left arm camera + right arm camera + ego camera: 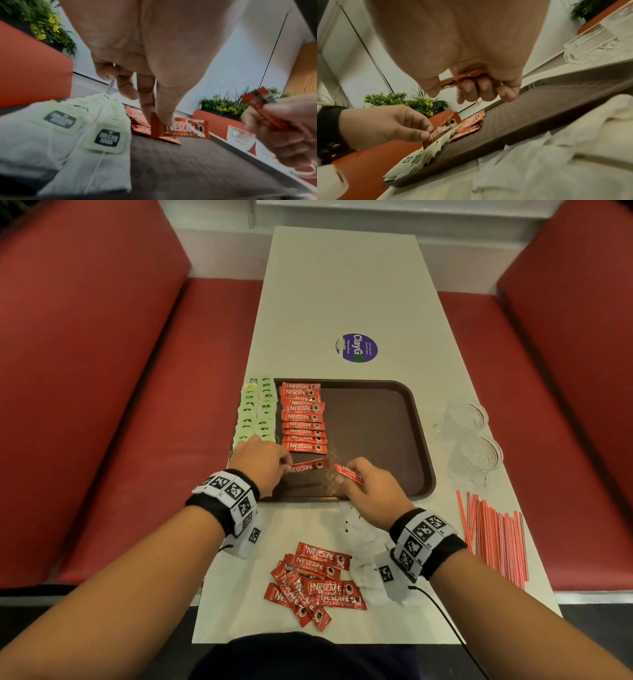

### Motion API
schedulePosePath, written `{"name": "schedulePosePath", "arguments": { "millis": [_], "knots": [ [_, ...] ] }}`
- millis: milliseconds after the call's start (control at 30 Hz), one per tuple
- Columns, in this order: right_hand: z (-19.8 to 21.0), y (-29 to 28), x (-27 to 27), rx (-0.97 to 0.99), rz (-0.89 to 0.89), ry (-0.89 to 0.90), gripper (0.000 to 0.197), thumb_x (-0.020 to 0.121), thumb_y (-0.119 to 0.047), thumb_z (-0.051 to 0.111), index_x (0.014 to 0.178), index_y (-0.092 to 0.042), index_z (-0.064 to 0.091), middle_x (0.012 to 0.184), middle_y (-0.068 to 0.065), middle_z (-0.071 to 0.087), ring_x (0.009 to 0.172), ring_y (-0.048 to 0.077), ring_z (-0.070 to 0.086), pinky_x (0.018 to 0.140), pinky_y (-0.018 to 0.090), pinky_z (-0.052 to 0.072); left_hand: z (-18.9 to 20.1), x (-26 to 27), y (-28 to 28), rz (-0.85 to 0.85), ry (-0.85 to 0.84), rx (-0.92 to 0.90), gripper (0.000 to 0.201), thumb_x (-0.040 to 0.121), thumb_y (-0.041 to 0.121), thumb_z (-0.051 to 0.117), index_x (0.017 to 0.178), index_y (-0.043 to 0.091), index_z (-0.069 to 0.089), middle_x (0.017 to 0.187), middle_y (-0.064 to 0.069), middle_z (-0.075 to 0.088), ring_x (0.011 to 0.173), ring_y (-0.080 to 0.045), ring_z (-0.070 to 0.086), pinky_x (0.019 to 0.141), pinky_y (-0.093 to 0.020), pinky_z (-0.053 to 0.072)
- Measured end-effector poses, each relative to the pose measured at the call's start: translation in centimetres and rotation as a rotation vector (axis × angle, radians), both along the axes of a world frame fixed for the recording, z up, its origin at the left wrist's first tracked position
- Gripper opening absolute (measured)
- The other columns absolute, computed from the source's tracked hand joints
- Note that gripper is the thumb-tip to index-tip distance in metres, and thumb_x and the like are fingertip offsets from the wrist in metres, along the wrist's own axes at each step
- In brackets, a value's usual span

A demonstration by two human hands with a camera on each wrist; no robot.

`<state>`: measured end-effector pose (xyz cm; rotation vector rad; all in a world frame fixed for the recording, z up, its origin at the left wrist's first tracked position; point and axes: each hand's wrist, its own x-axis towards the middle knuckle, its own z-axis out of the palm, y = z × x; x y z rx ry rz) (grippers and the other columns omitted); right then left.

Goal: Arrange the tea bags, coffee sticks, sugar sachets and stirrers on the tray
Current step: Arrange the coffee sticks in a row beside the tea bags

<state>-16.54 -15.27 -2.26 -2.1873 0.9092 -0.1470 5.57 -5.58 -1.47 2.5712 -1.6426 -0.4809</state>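
Note:
A brown tray (376, 419) lies in the middle of the table. Two columns of green-tagged tea bags (257, 410) line its left edge, and a column of red coffee sticks (303, 417) lies beside them. My left hand (265, 462) pinches one coffee stick (310, 466) by its end, low over the tray below that column (178, 129). My right hand (368, 491) grips a few more coffee sticks (349, 474) (464, 79) over the tray's near edge. A loose pile of coffee sticks (313, 583) lies near me. White sugar sachets (366, 542) lie under my right wrist. Red-striped stirrers (493, 535) lie at the right.
Two clear glass cups (474, 436) stand to the right of the tray. A round purple sticker (357, 348) is on the table beyond the tray. Red bench seats (130, 405) run along both sides. The tray's right half (383, 440) shows bare brown surface.

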Motion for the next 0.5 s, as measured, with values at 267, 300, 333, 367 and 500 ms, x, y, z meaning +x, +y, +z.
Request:
{"name": "schedulePosePath", "arguments": {
  "millis": [267, 300, 333, 367, 500],
  "knots": [
    [0.3, -1.4, -0.3, 0.053, -0.018, -0.026, 0.026, 0.105, -0.033, 0.041, 0.089, -0.017, 0.055, 0.078, -0.002, 0.059, 0.074, 0.017, 0.056, 0.07, 0.038, 0.046, -1.7, -0.3, -3.3, -0.026, -0.128, 0.248, 0.014, 0.093, 0.04, 0.061, 0.102, 0.036, 0.071, 0.105, 0.006, 0.067, 0.11, -0.022, 0.053, 0.095, -0.04, 0.043],
    [0.3, -1.5, -0.3, 0.059, -0.019, -0.03, 0.022, 0.105, -0.029, 0.041, 0.092, -0.018, 0.056, 0.078, -0.004, 0.059, 0.074, 0.016, 0.056, 0.069, 0.037, 0.045, -2.0, -0.2, -3.5, -0.026, -0.13, 0.229, 0.014, 0.092, 0.04, 0.062, 0.103, 0.036, 0.07, 0.106, 0.006, 0.067, 0.11, -0.022, 0.053, 0.094, -0.04, 0.043],
    [0.4, -1.6, -0.2, 0.058, -0.021, -0.03, 0.019, 0.105, -0.025, 0.041, 0.095, -0.019, 0.055, 0.077, -0.005, 0.058, 0.072, 0.014, 0.054, 0.067, 0.035, 0.043, -2.1, -0.1, -3.7, -0.025, -0.115, 0.207, 0.013, 0.091, 0.041, 0.064, 0.102, 0.036, 0.069, 0.105, 0.007, 0.067, 0.108, -0.021, 0.055, 0.094, -0.04, 0.045],
    [0.4, -1.7, -0.2, 0.052, -0.022, -0.027, 0.016, 0.105, -0.023, 0.041, 0.096, -0.019, 0.054, 0.076, -0.005, 0.057, 0.07, 0.013, 0.053, 0.064, 0.033, 0.042, -2.2, -0.1, -3.9, -0.022, -0.079, 0.193, 0.011, 0.088, 0.041, 0.067, 0.098, 0.036, 0.069, 0.101, 0.008, 0.068, 0.105, -0.019, 0.057, 0.093, -0.04, 0.046],
    [0.4, -2.1, -0.3, 0.066, -0.046, 0.003, 0.012, 0.104, -0.018, 0.042, 0.098, -0.02, 0.052, 0.077, -0.003, 0.056, 0.068, 0.013, 0.051, 0.059, 0.027, 0.037, -2.2, -0.5, -4.7, -0.025, 0.027, 0.282, 0.009, 0.081, 0.035, 0.077, 0.086, 0.034, 0.07, 0.091, 0.012, 0.067, 0.09, -0.014, 0.062, 0.085, -0.035, 0.052]
  ]
}}
